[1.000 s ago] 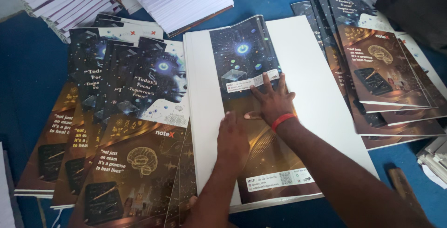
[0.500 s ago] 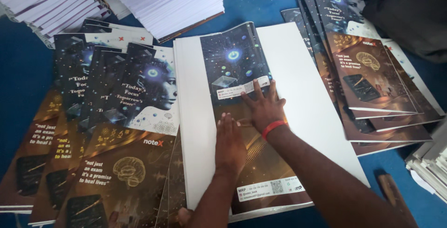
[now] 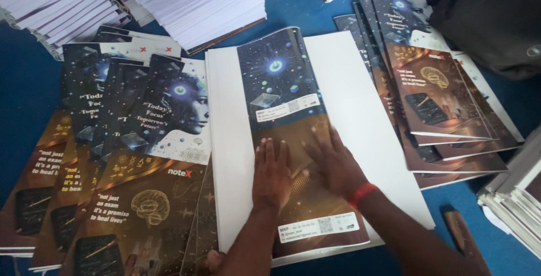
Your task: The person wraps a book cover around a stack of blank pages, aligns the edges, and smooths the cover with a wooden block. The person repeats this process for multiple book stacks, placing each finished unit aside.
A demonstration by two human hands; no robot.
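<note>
A stack of white paper blocks [image 3: 360, 118] lies in the middle of the blue surface. A printed strip of notebook cover [image 3: 287, 112], dark blue above and brown below, runs down its centre. My left hand [image 3: 271, 174] lies flat on the brown lower part of the strip, fingers together and pointing away. My right hand [image 3: 333, 163], with a red band at the wrist, presses flat beside it, fingers slightly spread. Neither hand grips anything.
Fanned printed covers [image 3: 129, 157] lie to the left and more covers [image 3: 434, 101] to the right. Tall stacks of white pages [image 3: 197, 0] stand at the back, another stack [image 3: 518, 197] at the right edge. A dark bag [image 3: 496, 17] sits far right.
Both hands have slid down the cover strip toward me, from its label area to the brown lower part. The view has shifted closer.
</note>
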